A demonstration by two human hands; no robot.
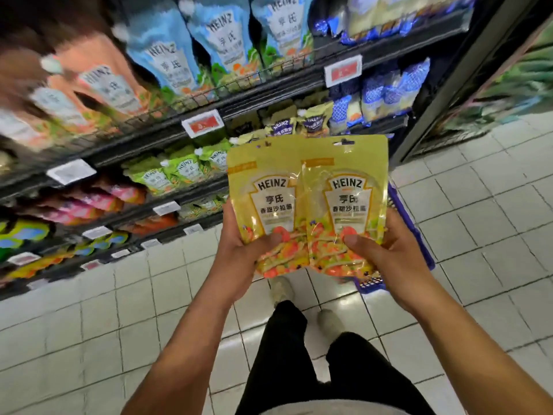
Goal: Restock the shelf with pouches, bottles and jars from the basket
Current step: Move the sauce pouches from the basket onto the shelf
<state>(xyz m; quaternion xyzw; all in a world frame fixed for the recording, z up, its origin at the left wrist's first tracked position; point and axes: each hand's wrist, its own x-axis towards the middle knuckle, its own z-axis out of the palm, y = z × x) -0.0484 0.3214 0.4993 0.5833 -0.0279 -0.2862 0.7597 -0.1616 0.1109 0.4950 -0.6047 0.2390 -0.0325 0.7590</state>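
We hold two yellow packs side by side above the basket (417,239): our left hand (239,259) grips the bottom of the left pouch (266,199) and our right hand (386,259) grips the right pouch (347,199), thumbs on the fronts. To shelve them well, we judge, we keep them upright with labels outward and set them behind the shelf (269,88) front edge among like packs. Blue, orange and green pouches crowd the tiers, and a pale tiled floor (89,310) lies below.
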